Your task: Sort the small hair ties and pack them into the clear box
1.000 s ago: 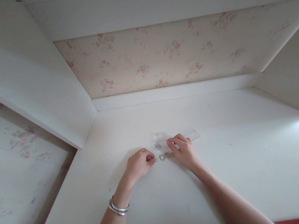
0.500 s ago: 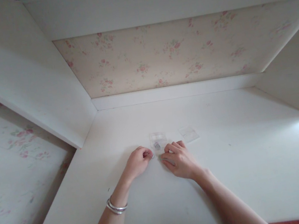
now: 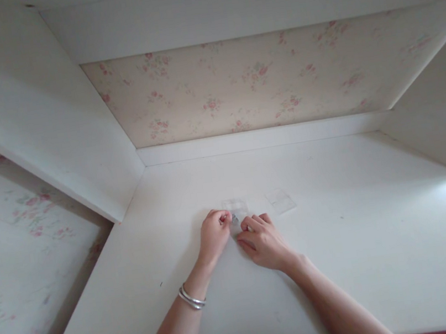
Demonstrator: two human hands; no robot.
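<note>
My left hand (image 3: 215, 232) is closed in a pinch over the left edge of a small clear plastic box (image 3: 235, 205), with a small thin ring mostly hidden in its fingertips. Several grey-silver rings (image 3: 234, 219) lie inside that box, close to those fingertips. Just in front of the box my right hand (image 3: 261, 240) is low over the table, fingers curled and pressed together. A greenish ring (image 3: 235, 237) shows faintly at its thumb and index tips. The fingers hide the other coloured rings there.
A clear square plastic lid (image 3: 280, 201) lies flat to the right of the box. Everything rests on a white desk (image 3: 358, 258), with side panels left and right and a low ledge (image 3: 261, 139) at the back. A small dark speck (image 3: 160, 284) lies left of my left forearm.
My left hand has lifted the small ring from the table and moved it up and right to the box. My right hand has come left and down over the coloured rings, covering them.
</note>
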